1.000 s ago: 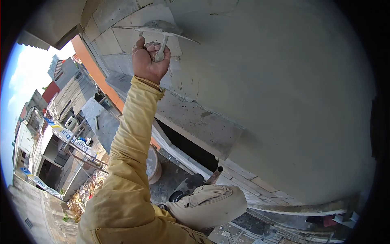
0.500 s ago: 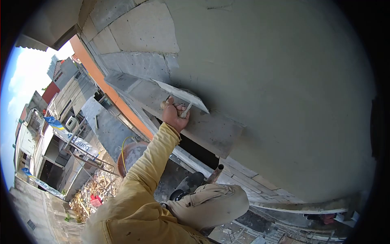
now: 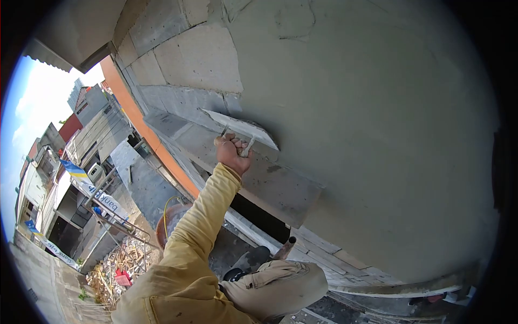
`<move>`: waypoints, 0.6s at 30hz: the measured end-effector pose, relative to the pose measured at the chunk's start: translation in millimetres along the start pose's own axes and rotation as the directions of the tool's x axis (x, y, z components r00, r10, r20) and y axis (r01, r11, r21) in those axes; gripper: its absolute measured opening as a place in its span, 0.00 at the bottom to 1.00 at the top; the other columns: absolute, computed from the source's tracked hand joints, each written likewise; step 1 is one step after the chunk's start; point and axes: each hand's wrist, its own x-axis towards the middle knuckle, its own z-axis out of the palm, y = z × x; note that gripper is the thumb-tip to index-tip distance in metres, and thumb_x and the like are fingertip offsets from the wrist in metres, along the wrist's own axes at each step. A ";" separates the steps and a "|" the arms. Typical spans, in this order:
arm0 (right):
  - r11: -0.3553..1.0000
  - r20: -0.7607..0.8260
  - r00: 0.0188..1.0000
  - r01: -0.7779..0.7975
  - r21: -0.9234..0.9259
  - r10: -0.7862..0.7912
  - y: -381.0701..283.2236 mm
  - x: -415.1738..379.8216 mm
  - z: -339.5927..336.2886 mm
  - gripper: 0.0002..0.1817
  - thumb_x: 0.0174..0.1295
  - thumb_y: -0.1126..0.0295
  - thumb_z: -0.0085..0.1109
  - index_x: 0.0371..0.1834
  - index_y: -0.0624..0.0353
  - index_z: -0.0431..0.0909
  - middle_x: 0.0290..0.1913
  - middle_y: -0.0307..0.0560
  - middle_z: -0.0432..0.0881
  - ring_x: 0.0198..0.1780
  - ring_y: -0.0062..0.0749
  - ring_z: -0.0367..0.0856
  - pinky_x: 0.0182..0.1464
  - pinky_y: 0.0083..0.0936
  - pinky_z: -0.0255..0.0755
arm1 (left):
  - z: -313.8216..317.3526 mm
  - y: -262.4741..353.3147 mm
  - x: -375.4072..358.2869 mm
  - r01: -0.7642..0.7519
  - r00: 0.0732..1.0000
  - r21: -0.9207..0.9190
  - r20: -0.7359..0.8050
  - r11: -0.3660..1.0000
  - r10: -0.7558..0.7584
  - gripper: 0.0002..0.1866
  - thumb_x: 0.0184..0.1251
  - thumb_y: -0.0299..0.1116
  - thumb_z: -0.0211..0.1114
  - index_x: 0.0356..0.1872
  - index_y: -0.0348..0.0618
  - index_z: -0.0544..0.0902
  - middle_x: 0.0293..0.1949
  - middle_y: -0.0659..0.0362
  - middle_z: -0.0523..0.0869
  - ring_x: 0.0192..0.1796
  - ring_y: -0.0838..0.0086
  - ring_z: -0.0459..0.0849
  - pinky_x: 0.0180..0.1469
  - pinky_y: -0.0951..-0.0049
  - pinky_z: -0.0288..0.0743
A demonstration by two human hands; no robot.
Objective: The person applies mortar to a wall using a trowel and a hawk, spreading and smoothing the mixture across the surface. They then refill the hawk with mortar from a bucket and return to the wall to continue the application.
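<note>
My left hand (image 3: pixel 234 154) is closed round the handle of a float (image 3: pixel 243 125). The float is a long, pale flat board seen nearly edge-on, with its face toward the wall just above a ledge. My arm, in a yellow sleeve (image 3: pixel 202 208), reaches up from the lower left. Smooth grey-green plaster (image 3: pixel 377 124) covers the wall right of the float, and bare pale blocks (image 3: pixel 199 56) show above and left. Beneath the hand runs the grey ledge (image 3: pixel 280 189), with small dark specks on it. My right hand is outside the view.
A dark opening (image 3: pixel 261 216) lies under the ledge, near a pipe end (image 3: pixel 285 247). My bent leg (image 3: pixel 280 286) is at the bottom. A round tub (image 3: pixel 172 216) with a yellow hose stands left of my arm. Farther left are metal rails, banners, wood debris (image 3: pixel 121 264) and buildings.
The surroundings have shifted slightly down in the view. The float sits slightly lower against the wall, with my left hand still closed on its handle.
</note>
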 end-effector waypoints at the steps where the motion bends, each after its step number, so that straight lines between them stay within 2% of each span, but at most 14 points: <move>1: 1.000 0.004 1.000 0.004 0.006 -0.004 -1.6 -0.1 4.5 0.20 0.65 0.55 0.61 0.50 0.59 0.74 0.35 0.43 0.82 0.35 0.30 0.80 0.38 0.28 0.74 | 15.8 7.6 -12.1 -0.045 0.999 0.045 0.012 0.998 0.044 0.12 0.70 0.31 0.51 0.23 0.51 0.66 0.17 0.67 0.65 0.21 0.77 0.66 0.35 0.69 0.69; 2: 1.000 0.008 1.000 0.017 0.012 -0.017 -4.5 3.6 9.4 0.20 0.65 0.55 0.61 0.51 0.59 0.74 0.35 0.43 0.82 0.35 0.30 0.80 0.38 0.28 0.74 | 27.4 15.9 -14.6 -0.058 0.998 0.049 0.016 0.997 0.058 0.12 0.70 0.31 0.51 0.23 0.51 0.66 0.17 0.67 0.65 0.21 0.77 0.66 0.35 0.69 0.69; 4: 0.998 0.004 0.998 0.062 0.027 -0.062 -21.3 19.1 14.5 0.20 0.65 0.55 0.61 0.51 0.59 0.74 0.35 0.43 0.82 0.36 0.30 0.80 0.38 0.28 0.74 | 55.3 38.6 -17.6 -0.116 0.982 0.000 0.150 0.993 0.114 0.12 0.71 0.32 0.50 0.24 0.51 0.67 0.17 0.67 0.65 0.22 0.76 0.66 0.37 0.68 0.69; 5: 0.996 -0.005 0.997 0.082 0.035 -0.082 -26.8 26.1 15.0 0.20 0.65 0.55 0.61 0.51 0.59 0.74 0.35 0.43 0.82 0.36 0.30 0.80 0.38 0.28 0.74 | 70.1 49.6 -20.0 -0.131 0.978 -0.007 0.164 0.991 0.131 0.12 0.71 0.32 0.50 0.24 0.51 0.67 0.17 0.67 0.65 0.22 0.76 0.66 0.37 0.68 0.69; 7: 0.993 -0.025 0.994 0.107 0.053 -0.105 -33.4 32.4 15.9 0.20 0.65 0.55 0.61 0.51 0.59 0.74 0.35 0.43 0.82 0.36 0.30 0.80 0.38 0.28 0.74 | 99.7 67.8 -26.7 -0.176 0.929 0.003 0.330 0.984 0.165 0.06 0.73 0.35 0.48 0.35 0.47 0.71 0.21 0.67 0.68 0.23 0.74 0.68 0.41 0.65 0.68; 9: 0.991 -0.041 0.993 0.117 0.072 -0.114 -30.3 34.1 20.7 0.21 0.65 0.55 0.61 0.51 0.59 0.74 0.35 0.43 0.82 0.36 0.30 0.80 0.38 0.28 0.74 | 138.4 84.6 -55.2 -0.283 0.903 0.053 0.352 0.958 0.247 0.07 0.73 0.35 0.49 0.42 0.45 0.72 0.21 0.67 0.69 0.28 0.73 0.71 0.45 0.63 0.71; 10: 0.990 -0.046 0.992 0.118 0.080 -0.115 -29.4 31.9 22.9 0.21 0.65 0.55 0.61 0.51 0.59 0.74 0.35 0.43 0.82 0.36 0.30 0.80 0.38 0.28 0.74 | 158.1 96.2 -58.2 -0.322 0.880 0.076 0.392 0.944 0.268 0.06 0.73 0.33 0.48 0.36 0.46 0.71 0.21 0.65 0.69 0.28 0.73 0.71 0.46 0.63 0.72; 11: 0.990 -0.048 0.993 0.116 0.082 -0.112 -25.4 28.3 24.0 0.21 0.65 0.55 0.61 0.51 0.59 0.74 0.35 0.43 0.82 0.36 0.30 0.80 0.38 0.28 0.74 | 175.6 107.3 -59.4 -0.358 0.858 0.097 0.426 0.929 0.286 0.09 0.73 0.31 0.48 0.29 0.47 0.70 0.22 0.64 0.70 0.28 0.72 0.70 0.46 0.62 0.73; 13: 0.990 -0.056 0.992 0.116 0.085 -0.111 -19.7 23.6 24.4 0.21 0.65 0.55 0.61 0.51 0.59 0.73 0.35 0.43 0.82 0.36 0.30 0.80 0.38 0.28 0.74 | 207.6 122.9 -72.8 -0.587 0.740 0.194 0.523 0.786 0.423 0.08 0.74 0.30 0.46 0.33 0.46 0.71 0.24 0.63 0.71 0.29 0.71 0.72 0.48 0.62 0.73; 15: 0.989 -0.071 0.992 0.114 0.093 -0.108 -17.3 19.7 24.3 0.21 0.65 0.55 0.61 0.51 0.59 0.73 0.35 0.43 0.82 0.36 0.30 0.80 0.39 0.27 0.74 | 248.5 140.7 -86.3 -0.454 0.733 0.042 0.586 0.890 0.346 0.09 0.74 0.28 0.44 0.41 0.44 0.75 0.23 0.63 0.71 0.29 0.70 0.72 0.46 0.61 0.74; 17: 0.990 -0.079 0.991 0.115 0.086 -0.108 -14.9 16.5 21.2 0.21 0.65 0.55 0.61 0.52 0.59 0.73 0.35 0.43 0.82 0.36 0.30 0.80 0.39 0.27 0.74 | 276.1 140.5 -128.8 -0.521 0.646 0.039 0.671 0.853 0.364 0.08 0.76 0.31 0.47 0.41 0.45 0.76 0.20 0.66 0.69 0.25 0.74 0.70 0.37 0.69 0.74; 18: 0.990 -0.083 0.991 0.116 0.083 -0.109 -13.8 16.1 19.2 0.21 0.65 0.55 0.61 0.52 0.59 0.73 0.35 0.43 0.82 0.36 0.30 0.80 0.39 0.27 0.74 | 284.0 145.6 -128.1 -0.520 0.646 0.035 0.670 0.853 0.366 0.08 0.76 0.31 0.47 0.41 0.45 0.76 0.20 0.66 0.69 0.25 0.74 0.70 0.37 0.69 0.74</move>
